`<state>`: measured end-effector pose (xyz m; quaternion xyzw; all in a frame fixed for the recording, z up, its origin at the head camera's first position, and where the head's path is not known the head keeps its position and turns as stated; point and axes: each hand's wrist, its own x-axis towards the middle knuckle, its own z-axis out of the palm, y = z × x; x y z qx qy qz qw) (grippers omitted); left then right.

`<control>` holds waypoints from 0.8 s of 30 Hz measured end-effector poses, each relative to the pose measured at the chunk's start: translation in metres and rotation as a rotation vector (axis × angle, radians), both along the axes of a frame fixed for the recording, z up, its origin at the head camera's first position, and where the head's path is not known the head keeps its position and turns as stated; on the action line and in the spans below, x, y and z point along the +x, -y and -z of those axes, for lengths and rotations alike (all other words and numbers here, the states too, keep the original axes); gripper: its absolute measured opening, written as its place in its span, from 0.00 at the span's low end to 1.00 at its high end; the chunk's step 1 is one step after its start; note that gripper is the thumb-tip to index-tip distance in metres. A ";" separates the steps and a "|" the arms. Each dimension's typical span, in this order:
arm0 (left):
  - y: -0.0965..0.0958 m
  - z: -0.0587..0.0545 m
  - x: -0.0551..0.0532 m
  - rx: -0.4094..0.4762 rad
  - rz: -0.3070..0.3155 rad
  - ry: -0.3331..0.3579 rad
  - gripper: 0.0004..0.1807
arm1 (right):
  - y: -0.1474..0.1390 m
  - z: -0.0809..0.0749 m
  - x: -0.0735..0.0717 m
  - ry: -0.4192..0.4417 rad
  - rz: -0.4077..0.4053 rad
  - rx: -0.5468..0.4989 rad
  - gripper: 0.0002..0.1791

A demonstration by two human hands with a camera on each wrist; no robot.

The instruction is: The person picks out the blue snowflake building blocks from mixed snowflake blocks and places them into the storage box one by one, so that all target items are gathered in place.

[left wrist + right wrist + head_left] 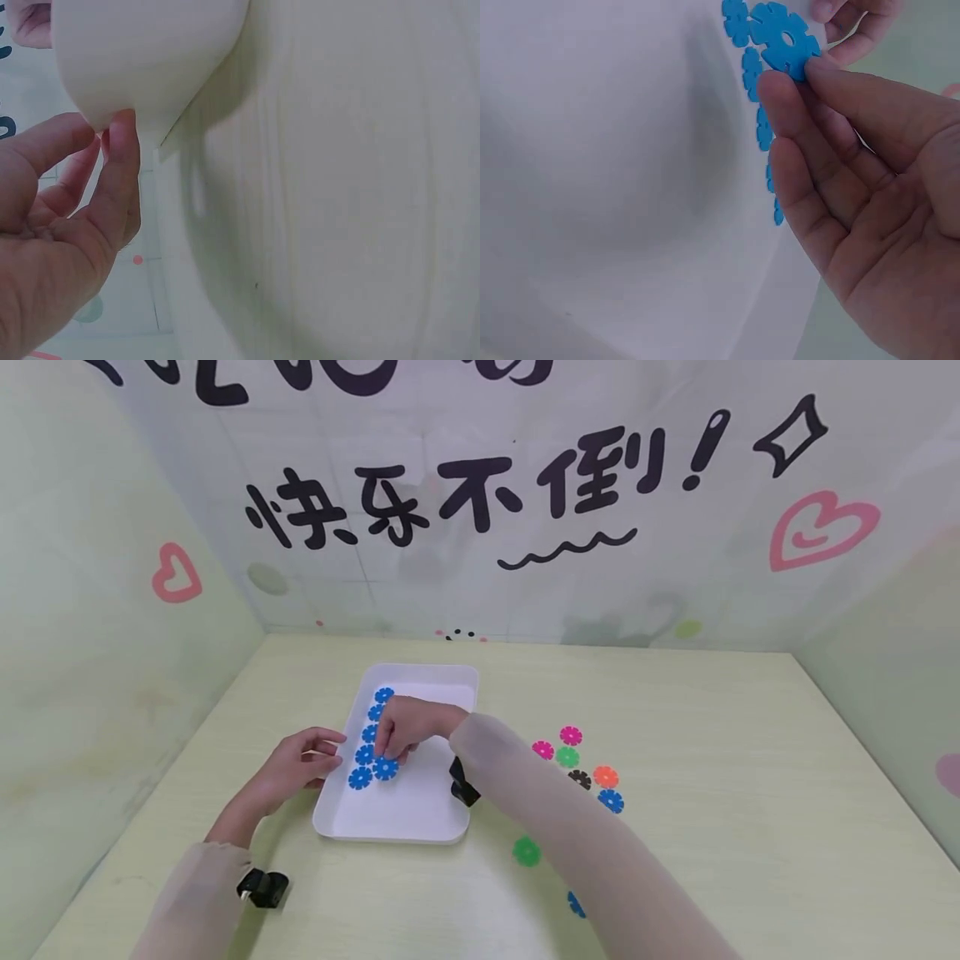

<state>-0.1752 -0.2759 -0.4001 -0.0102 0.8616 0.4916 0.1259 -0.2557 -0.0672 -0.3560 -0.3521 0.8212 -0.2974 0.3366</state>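
R sleeve (592, 852) nearest cam. R hand (408, 727) pinches blue disc (386, 768), just R of row (365, 755), near end; L hand (288, 770), fingers parted, touches tray (420, 814), L rim.

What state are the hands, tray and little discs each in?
White tray: upright on table.
Left hand: holding tray's edge.
Right hand: pinching blue notched disc.
Five other blue discs: in column inside tray.
Loose coloured discs: scattered on table beside tray.
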 end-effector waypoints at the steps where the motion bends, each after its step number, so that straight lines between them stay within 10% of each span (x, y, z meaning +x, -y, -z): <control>1: 0.000 0.000 0.000 -0.003 -0.001 0.001 0.22 | 0.001 0.002 -0.001 0.008 0.016 0.018 0.04; 24: -0.002 0.000 0.001 -0.014 -0.016 -0.005 0.22 | 0.002 0.013 0.001 0.156 0.173 0.169 0.02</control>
